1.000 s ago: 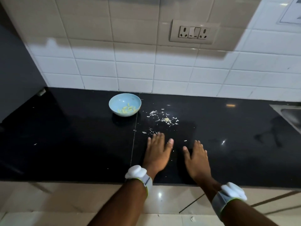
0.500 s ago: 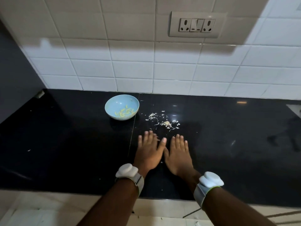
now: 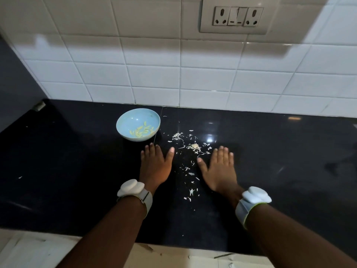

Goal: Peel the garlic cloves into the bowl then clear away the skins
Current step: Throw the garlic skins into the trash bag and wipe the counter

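Garlic skins [image 3: 190, 149] lie scattered on the black bench [image 3: 77, 171], in a loose trail that runs from a denser patch at 12 o'clock down toward 6 o'clock, between the 2 hands. The largest clump sits at the far end of the trail, just beyond the right thumb. Peeled garlic cloves [image 3: 142, 130] rest in the bottom of a pale blue bowl [image 3: 127, 120], which stands on the bench at 11 o'clock from the left hand [image 3: 154, 167], near its fingertips but apart from them.

The left hand lies flat on the bench, palm down, fingers straight and pointing to 12 o'clock, thumb spread out toward 1 o'clock; its grip is released and it holds nothing. The right hand [image 3: 220, 171] lies the same way at 3 o'clock from the left, flat, fingers straight, thumb spread toward the skins; its grip is also released. The 2 hands are apart, with the trail of skins in the gap. Each wrist carries a white wristband [image 3: 133, 190].

A white tiled wall [image 3: 173, 74] rises behind the bench, with a socket plate [image 3: 238, 16] at 12 o'clock high.
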Demonstrator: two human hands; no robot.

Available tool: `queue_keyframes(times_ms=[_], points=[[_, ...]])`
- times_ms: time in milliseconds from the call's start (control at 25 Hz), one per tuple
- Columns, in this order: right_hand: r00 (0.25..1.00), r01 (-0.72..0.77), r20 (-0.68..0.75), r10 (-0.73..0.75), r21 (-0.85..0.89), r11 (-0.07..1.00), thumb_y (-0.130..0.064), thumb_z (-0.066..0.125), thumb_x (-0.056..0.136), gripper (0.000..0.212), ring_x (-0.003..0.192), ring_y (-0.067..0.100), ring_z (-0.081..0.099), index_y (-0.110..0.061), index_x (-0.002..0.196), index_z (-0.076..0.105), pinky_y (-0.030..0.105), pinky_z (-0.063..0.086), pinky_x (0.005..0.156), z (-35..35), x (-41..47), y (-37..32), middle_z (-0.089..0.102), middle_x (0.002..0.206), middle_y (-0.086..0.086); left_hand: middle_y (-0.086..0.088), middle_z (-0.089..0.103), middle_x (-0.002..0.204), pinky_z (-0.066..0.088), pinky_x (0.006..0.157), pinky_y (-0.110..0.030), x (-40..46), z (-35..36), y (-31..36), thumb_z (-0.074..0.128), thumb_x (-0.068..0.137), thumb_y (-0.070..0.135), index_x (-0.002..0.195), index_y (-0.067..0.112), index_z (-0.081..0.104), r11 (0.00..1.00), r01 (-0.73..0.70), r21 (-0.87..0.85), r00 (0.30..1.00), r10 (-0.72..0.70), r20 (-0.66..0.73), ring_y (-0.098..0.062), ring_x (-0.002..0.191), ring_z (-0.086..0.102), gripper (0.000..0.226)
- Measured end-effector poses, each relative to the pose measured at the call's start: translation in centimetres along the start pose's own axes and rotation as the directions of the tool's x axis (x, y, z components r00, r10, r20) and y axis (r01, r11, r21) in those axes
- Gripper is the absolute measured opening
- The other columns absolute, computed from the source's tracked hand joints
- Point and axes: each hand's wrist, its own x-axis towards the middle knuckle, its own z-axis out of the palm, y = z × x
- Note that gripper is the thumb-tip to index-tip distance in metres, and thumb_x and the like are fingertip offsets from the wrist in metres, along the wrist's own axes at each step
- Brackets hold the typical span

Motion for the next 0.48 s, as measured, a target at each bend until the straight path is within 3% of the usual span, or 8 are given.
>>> queue_keyframes(times_ms=[80, 160, 320, 400, 480], points=[[0.986, 0.168, 0.001, -0.168, 0.023, 0.986, -0.074, -0.009, 0.088, 0.104, 0.158, 0.027, -0.011, -0.002, 0.162, 0.006, 0.041, -0.014, 0.126, 0.7, -0.2, -2.7, -0.001, 0.171, 0.017, -0.022, 0.012, 0.168, -0.002, 0.127, -0.047, 0.9, 0.6, 0.4, 0.016, 0.100, 0.069, 0.158, -0.001, 0.022, 0.998, -0.020, 0.052, 1.000, 0.021, -0.016, -0.032, 0.157, 0.005, 0.092], [0.968, 0.249, -0.051, -0.244, 0.166, 0.954, -0.070, -0.003, 0.091, 0.098, 0.159, 0.021, -0.004, -0.005, 0.163, 0.013, 0.035, -0.011, 0.127, 0.5, 0.1, -3.5, 0.007, 0.172, 0.012, -0.022, 0.012, 0.168, -0.002, 0.127, -0.047, 2.3, 1.0, 1.1, 0.019, 0.100, 0.068, 0.158, -0.002, 0.023, 0.996, -0.061, 0.067, 0.998, 0.063, -0.026, -0.032, 0.157, 0.005, 0.091], [0.967, 0.162, -0.239, -0.089, 0.308, 0.937, -0.065, 0.013, 0.098, 0.088, 0.158, 0.021, 0.012, -0.005, 0.160, 0.026, 0.034, -0.001, 0.128, -0.2, 2.5, -0.5, 0.025, 0.168, 0.012, -0.022, 0.007, 0.168, -0.008, 0.126, -0.048, 4.8, 1.2, 2.7, 0.005, 0.093, 0.078, 0.159, 0.001, 0.020, 0.989, -0.124, 0.076, 0.992, 0.122, 0.026, -0.031, 0.157, 0.000, 0.103], [0.975, 0.085, -0.223, -0.010, 0.328, 0.941, -0.065, 0.017, 0.102, 0.085, 0.158, 0.024, 0.015, -0.003, 0.159, 0.027, 0.036, 0.003, 0.128, -0.6, 4.3, 1.0, 0.027, 0.167, 0.015, -0.015, 0.002, 0.170, -0.011, 0.126, -0.044, 4.7, 1.8, 2.9, -0.008, 0.086, 0.081, 0.161, 0.005, 0.015, 0.946, -0.312, 0.086, 0.949, 0.305, 0.084, -0.024, 0.158, -0.007, 0.109], [0.979, 0.051, -0.201, 0.027, 0.372, 0.927, -0.056, 0.025, 0.105, 0.076, 0.157, 0.025, 0.016, -0.003, 0.159, 0.027, 0.037, 0.004, 0.128, -0.6, 6.1, 1.5, 0.027, 0.167, 0.015, -0.007, 0.003, 0.171, -0.008, 0.127, -0.039, 4.3, 2.0, 2.9, -0.005, 0.088, 0.080, 0.162, 0.010, 0.016, 0.882, -0.470, 0.009, 0.877, 0.466, 0.121, -0.015, 0.157, -0.007, 0.104]])
